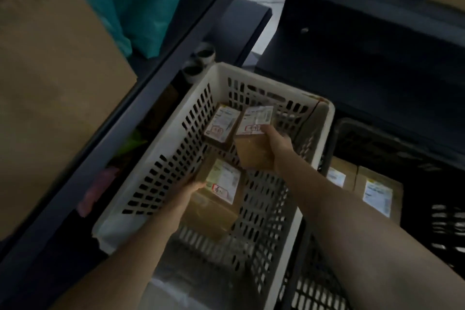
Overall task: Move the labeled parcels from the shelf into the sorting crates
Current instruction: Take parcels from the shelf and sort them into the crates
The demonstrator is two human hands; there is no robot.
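Head view: within the white crate (156, 147), the nearer parcel (216, 191) is gripped by the left hand (193, 187) and the farther parcel (254, 138) by the right hand (276, 145), labels up, seemingly for flat packing.

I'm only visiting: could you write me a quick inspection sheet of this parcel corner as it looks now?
surface: white crate beside black crate; what they stand on is hidden.
job's things: far parcel lies in the white crate; two parcels lie in the black crate.
clutter: teal bag, large cardboard box at left.
grippers: left hand grips near parcel; right hand grips raised parcel, both over the white crate.
cables: nothing seen.
surroundings: dark shelving, dim light.
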